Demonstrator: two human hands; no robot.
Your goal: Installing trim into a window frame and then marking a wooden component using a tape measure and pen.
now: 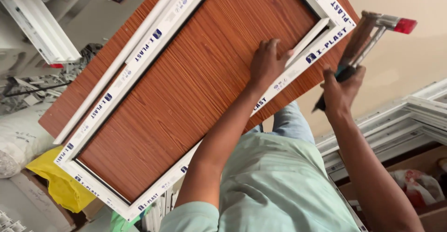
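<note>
Meanwhile left fingers [272, 50] press flat on the white frame [298, 69]; right fingers [342, 80] grip a caulking gun [368, 41].

Protective film strips [139, 57]: white with blue printed marks, along the frame bars, upper right to lower left. Yellow bag [58, 180]: crumpled, lower left. White sack [18, 139]: left edge. Red-and-white plastic bag [419, 187]: lower right, in a box.

Bare wood panel [186, 87] lies open inside the white frame [153, 41]; stacked white profiles [409, 120] crowd the right.
</note>
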